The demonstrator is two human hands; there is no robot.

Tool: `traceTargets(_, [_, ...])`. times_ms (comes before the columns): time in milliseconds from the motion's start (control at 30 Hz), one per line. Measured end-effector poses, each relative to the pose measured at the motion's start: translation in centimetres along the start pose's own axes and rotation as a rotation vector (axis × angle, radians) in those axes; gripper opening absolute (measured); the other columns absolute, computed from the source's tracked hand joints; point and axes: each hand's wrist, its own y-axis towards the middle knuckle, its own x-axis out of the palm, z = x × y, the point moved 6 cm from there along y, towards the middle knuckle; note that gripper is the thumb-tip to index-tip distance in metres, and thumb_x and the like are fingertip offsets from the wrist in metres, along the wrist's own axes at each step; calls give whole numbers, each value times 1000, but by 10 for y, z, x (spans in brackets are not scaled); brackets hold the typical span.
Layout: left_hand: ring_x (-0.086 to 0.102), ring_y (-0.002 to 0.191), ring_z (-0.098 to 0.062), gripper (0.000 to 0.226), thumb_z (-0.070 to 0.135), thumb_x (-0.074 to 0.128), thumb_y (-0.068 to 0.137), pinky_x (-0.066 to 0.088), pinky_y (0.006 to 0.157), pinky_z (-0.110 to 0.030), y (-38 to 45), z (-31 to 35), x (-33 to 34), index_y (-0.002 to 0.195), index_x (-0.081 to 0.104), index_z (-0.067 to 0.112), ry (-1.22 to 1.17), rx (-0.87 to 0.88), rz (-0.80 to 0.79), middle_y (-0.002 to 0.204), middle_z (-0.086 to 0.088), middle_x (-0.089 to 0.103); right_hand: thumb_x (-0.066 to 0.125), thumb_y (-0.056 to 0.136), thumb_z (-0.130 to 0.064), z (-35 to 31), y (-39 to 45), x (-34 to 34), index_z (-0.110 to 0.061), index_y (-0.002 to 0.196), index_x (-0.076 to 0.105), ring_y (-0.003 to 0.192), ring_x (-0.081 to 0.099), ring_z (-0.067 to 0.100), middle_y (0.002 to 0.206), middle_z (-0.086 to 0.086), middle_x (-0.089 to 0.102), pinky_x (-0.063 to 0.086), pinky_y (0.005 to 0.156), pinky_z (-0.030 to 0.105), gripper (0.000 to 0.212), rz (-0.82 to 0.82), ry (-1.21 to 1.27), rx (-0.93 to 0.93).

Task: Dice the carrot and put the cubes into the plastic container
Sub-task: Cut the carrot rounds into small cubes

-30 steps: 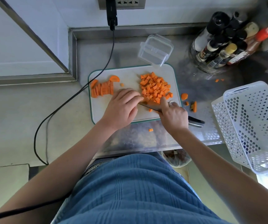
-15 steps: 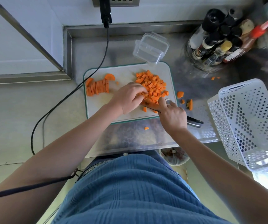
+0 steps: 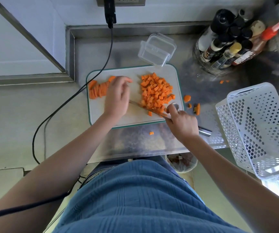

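A white cutting board [image 3: 135, 118] with a green rim lies on the steel counter. A heap of orange carrot cubes [image 3: 157, 93] covers its right half. A row of carrot slices [image 3: 98, 90] lies at its left end. My left hand [image 3: 117, 96] hovers beside the slices with its fingers loose, holding nothing. My right hand [image 3: 182, 123] grips a knife [image 3: 145, 107] whose blade lies flat against the near edge of the cube heap. The clear plastic container [image 3: 156, 50] stands empty, tilted, just beyond the board's far right corner.
Stray carrot bits [image 3: 192, 103] lie on the counter right of the board, one cube [image 3: 151, 133] in front of it. A rack of sauce bottles [image 3: 231, 42] stands far right. Two white perforated baskets [image 3: 259, 128] sit at the right. A black cable [image 3: 71, 98] runs left of the board.
My left hand has left the cube heap and moved left to the carrot slices. The knife stays against the heap, its blade now uncovered.
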Motion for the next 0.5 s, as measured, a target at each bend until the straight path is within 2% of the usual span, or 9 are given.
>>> traceTargets(67, [51,84,-19,25,14,39,90,36,76,-12,-12,-20,-25,94,59,0,10,-97,194,91,-15,60,57,93,-33,0,-4,8,-12,105,49,62,62,34,71,10,66,43,50,31,25,-148,121,-21])
traceTargets(133, [44,78,-12,18,10,42,91,34,71,-8,-27,-37,-38,92,56,-2,84,-183,240,93,-16,56,50,96,-38,-5,-7,12,-14,103,54,76,63,34,83,8,68,39,56,32,26,-220,206,-67])
traceTargets(200, [46,74,-15,12,7,46,90,43,69,-22,-42,-52,-38,93,55,0,148,-227,147,96,-14,54,49,96,-39,-10,-6,12,-15,104,56,83,62,32,90,7,67,35,59,31,26,-262,238,-82])
traceTargets(267, [50,75,-18,8,7,51,90,47,69,-34,-57,-59,-29,94,55,1,224,-209,-21,94,-11,53,48,97,-38,-8,-1,18,-18,109,56,88,61,31,95,8,67,34,61,30,25,-323,225,-89])
traceTargets(333, [51,77,-18,7,9,54,89,44,66,-32,-71,-58,-18,93,54,4,319,-155,-174,90,-6,51,46,98,-36,-2,7,21,-18,111,54,88,60,32,95,10,65,36,60,32,24,-382,191,-90])
traceTargets(400, [50,74,-17,8,11,59,85,43,62,-29,-83,-49,-9,87,53,6,394,-38,-261,85,-3,49,46,98,-33,6,17,19,-18,115,53,86,60,33,93,11,63,38,59,33,24,-379,174,-79])
traceTargets(500, [55,72,-17,14,11,68,78,53,62,-36,-100,-21,20,87,59,6,402,268,-426,84,-5,58,49,96,-30,15,30,10,-16,111,55,80,56,31,88,8,60,35,58,34,21,-375,192,-33])
